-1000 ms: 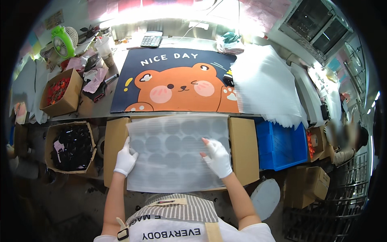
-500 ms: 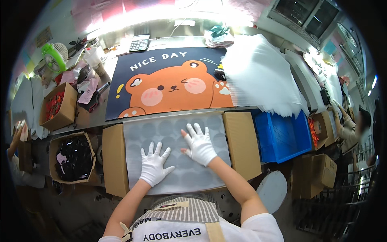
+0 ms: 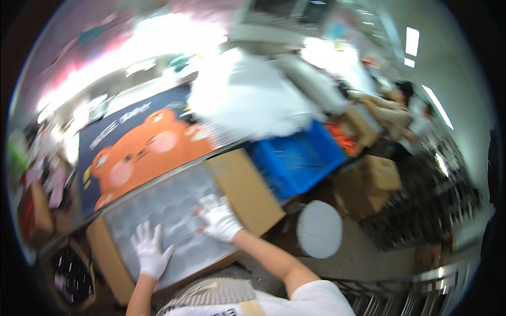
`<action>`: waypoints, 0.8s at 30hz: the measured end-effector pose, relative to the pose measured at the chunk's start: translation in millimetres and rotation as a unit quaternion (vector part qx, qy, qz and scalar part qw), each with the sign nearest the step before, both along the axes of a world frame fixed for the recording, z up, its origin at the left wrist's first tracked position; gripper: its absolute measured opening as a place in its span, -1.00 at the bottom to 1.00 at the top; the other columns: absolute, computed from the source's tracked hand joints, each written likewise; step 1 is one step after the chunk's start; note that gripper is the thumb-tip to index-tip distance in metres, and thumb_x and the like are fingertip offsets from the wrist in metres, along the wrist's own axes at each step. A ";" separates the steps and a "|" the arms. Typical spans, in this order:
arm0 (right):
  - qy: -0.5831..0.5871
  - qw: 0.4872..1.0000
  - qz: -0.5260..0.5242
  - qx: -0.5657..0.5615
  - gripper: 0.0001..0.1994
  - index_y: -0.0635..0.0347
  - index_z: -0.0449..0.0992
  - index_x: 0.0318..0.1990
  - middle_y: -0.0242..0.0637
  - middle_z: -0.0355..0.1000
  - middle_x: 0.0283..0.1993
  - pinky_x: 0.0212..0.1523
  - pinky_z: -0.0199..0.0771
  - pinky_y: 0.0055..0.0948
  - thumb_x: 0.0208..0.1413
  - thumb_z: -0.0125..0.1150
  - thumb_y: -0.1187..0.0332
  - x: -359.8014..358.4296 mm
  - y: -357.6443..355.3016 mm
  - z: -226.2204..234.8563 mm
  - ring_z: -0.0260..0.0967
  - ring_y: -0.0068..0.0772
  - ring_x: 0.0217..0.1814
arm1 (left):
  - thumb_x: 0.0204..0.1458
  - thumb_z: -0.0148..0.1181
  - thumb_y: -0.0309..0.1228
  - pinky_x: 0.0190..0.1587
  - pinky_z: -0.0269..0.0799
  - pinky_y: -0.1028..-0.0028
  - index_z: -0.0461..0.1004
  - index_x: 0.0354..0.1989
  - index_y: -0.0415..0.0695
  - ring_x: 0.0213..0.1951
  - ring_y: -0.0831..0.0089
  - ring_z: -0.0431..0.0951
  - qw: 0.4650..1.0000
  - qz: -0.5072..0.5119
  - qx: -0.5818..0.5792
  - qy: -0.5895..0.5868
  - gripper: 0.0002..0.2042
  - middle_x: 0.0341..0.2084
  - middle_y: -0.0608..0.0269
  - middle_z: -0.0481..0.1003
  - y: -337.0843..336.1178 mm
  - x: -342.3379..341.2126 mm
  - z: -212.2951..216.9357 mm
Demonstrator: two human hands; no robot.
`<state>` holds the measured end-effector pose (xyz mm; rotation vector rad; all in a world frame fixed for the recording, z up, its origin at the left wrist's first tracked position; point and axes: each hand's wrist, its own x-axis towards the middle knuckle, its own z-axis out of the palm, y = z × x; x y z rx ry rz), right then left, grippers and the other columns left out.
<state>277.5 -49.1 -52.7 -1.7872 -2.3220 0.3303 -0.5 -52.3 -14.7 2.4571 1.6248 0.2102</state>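
In front of me is an open cardboard carton (image 3: 253, 189) with its side flaps folded out. A translucent sheet (image 3: 182, 192) covers its contents, and rounded shapes show faintly through it. My left hand (image 3: 151, 250), in a white glove, lies on the sheet near the left flap with fingers spread. The other gloved hand, my right hand (image 3: 219, 218), rests on the sheet by the right flap, fingers apart, with bare tips showing at the thumb side. Neither hand holds anything. The view is blurred by motion.
Behind the carton a mat with an orange bear (image 3: 139, 152) covers the table, beside stacked white sheets (image 3: 247, 95). A blue bin (image 3: 300, 158) stands right of the carton, near a round white stool (image 3: 319, 229). Black items fill a box (image 3: 71, 279) at left. A person (image 3: 390, 110) works far right.
The view has swung to the right, so the carton and mat appear farther left and tilted. Both hands stay on the sheet, spread as before; the right one sits nearer the right flap.
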 end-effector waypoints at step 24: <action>0.177 0.735 -0.649 0.081 -0.43 0.24 0.29 0.26 0.03 0.37 0.17 0.27 0.26 -0.23 0.18 0.13 0.09 -115.7 -449.5 -45.2 0.29 0.03 0.25 | 0.03 0.19 -0.43 0.37 -0.01 0.04 0.18 0.33 -0.18 0.38 -0.09 0.03 0.925 -0.255 0.213 -0.185 -0.37 0.38 -0.11 0.02 -60.5 6.0 -1.1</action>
